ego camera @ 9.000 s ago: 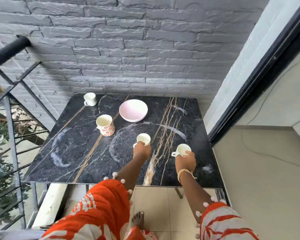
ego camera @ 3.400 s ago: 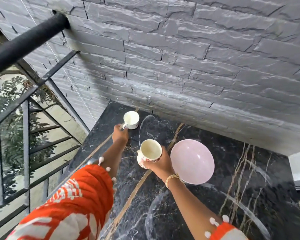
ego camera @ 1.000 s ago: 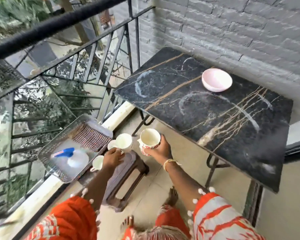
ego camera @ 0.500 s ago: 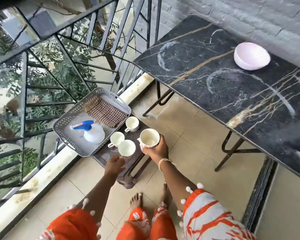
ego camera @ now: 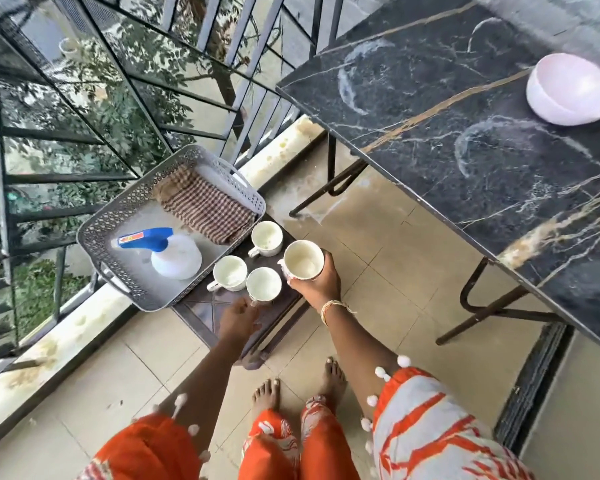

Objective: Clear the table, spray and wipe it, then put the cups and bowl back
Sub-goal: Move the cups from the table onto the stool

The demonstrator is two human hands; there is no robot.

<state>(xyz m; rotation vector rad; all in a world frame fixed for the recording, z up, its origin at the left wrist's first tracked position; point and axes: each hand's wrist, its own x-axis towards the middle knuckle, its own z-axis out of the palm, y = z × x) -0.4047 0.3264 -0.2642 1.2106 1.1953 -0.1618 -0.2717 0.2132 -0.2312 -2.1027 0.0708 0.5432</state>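
Note:
On a low brown stool (ego camera: 219, 317) stand three small white cups. My left hand (ego camera: 238, 318) holds the handle of the nearest small cup (ego camera: 264, 285), which sits on the stool beside the second cup (ego camera: 230, 273) and third cup (ego camera: 266, 238). My right hand (ego camera: 314, 284) grips the larger floral cup (ego camera: 303, 259) at the stool's right edge. A pink bowl (ego camera: 572, 90) is alone on the black marble table (ego camera: 465, 116) at the upper right. The grey tray (ego camera: 111, 230) holds a white spray bottle (ego camera: 174, 254) with a blue head and a checked cloth (ego camera: 207, 206).
A black metal railing (ego camera: 84, 98) runs along the left, with a concrete ledge (ego camera: 66, 341) under it. The table's folding legs (ego camera: 482, 306) stand on the tiled floor to the right of the stool. My bare feet (ego camera: 298, 386) are just below the stool.
Both hands have lowered their cups toward the stool. The small cup in my left hand now rests beside the other two, and the floral cup has come down to the stool's right edge.

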